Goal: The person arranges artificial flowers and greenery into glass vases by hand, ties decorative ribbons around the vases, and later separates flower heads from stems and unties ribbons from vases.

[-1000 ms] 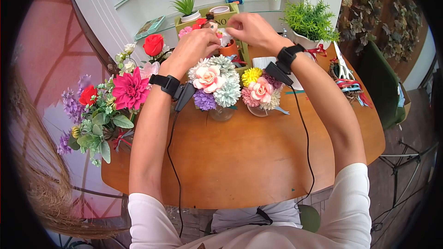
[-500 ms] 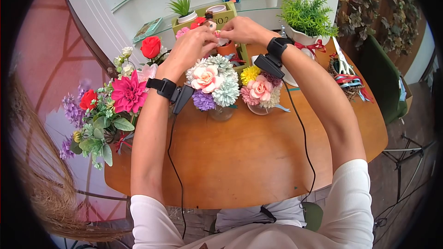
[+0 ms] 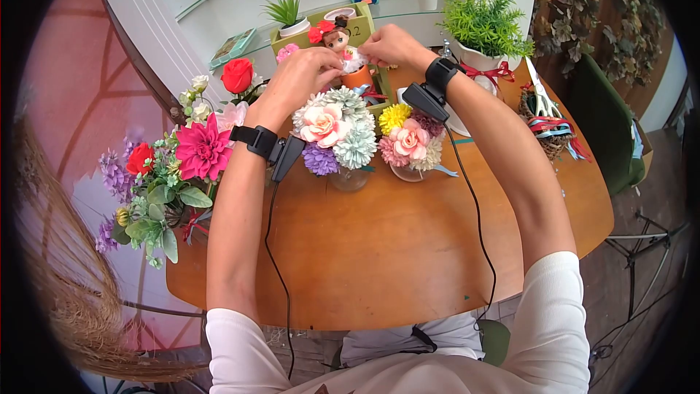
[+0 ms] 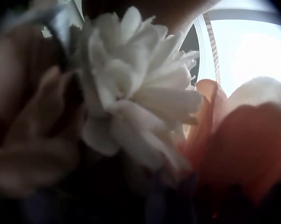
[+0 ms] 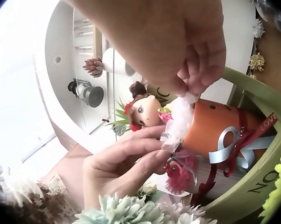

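A small doll (image 3: 337, 40) with brown hair and a red bow stands in an orange pot (image 3: 357, 77). Its white tulle skirt (image 5: 180, 120) spreads over the pot's rim. From the left, my left hand (image 3: 302, 73) pinches the skirt's edge between thumb and fingers. On the opposite side my right hand (image 3: 397, 47) pinches another bit of tulle with its fingertips. Pale blue and dark red ribbons (image 5: 226, 148) hang on the pot. In the left wrist view a white flower (image 4: 131, 88) and pink petals fill the picture, hiding the hand's work.
The pot sits in a green wooden box (image 5: 257, 184) at the table's back. Two flower bouquets in glass vases, one pale (image 3: 337, 131) and one yellow and pink (image 3: 412, 138), stand in front. A larger arrangement (image 3: 203, 144) is left; a potted green plant (image 3: 485, 25) is right.
My right hand reached in to the skirt, then drew back slightly to the right. The left hand shifted down a little. More of the doll's face and skirt now shows between the hands.
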`<action>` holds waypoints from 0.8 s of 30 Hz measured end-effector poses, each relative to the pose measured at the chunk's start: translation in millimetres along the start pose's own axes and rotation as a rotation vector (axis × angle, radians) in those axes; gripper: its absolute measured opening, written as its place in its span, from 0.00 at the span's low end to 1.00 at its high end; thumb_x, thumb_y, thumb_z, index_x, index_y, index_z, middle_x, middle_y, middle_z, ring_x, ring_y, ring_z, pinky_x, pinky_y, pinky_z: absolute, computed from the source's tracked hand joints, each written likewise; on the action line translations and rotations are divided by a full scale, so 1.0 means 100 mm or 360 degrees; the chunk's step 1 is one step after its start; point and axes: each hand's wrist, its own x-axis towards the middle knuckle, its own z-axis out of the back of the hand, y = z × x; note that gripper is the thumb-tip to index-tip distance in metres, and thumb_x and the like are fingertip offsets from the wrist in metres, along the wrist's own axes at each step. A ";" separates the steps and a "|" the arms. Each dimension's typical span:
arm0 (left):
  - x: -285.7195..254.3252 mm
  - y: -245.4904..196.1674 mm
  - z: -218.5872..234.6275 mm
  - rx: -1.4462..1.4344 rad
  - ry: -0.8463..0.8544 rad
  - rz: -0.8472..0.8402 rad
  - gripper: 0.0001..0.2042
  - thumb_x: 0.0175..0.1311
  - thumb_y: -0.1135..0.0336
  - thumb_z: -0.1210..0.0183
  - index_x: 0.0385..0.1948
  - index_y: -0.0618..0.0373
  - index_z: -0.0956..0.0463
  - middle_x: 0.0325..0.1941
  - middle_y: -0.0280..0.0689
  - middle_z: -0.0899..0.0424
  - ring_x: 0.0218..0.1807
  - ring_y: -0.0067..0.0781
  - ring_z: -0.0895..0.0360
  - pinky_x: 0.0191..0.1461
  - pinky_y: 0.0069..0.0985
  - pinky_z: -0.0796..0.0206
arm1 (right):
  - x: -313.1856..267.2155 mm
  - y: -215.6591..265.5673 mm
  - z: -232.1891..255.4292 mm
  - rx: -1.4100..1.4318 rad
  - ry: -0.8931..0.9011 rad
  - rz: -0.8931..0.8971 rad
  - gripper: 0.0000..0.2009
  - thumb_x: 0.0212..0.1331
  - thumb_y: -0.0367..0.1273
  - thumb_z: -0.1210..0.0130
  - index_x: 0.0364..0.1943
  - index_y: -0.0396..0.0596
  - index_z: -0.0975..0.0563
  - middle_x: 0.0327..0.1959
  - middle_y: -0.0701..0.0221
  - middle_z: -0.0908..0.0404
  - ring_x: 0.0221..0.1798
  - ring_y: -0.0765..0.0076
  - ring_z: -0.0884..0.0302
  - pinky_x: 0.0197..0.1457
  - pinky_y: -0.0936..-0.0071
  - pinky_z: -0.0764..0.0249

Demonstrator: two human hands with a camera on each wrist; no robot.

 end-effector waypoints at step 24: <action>0.13 0.10 -0.17 -0.0139 -0.0093 0.0448 0.13 0.65 0.64 0.42 0.42 0.62 0.15 0.34 0.53 0.14 0.37 0.53 0.16 0.46 0.41 0.25 | -0.11 0.12 -0.05 -0.0155 -0.0076 0.0075 0.14 0.58 0.36 0.40 0.39 0.40 0.14 0.25 0.67 0.14 0.25 0.73 0.17 0.35 0.73 0.20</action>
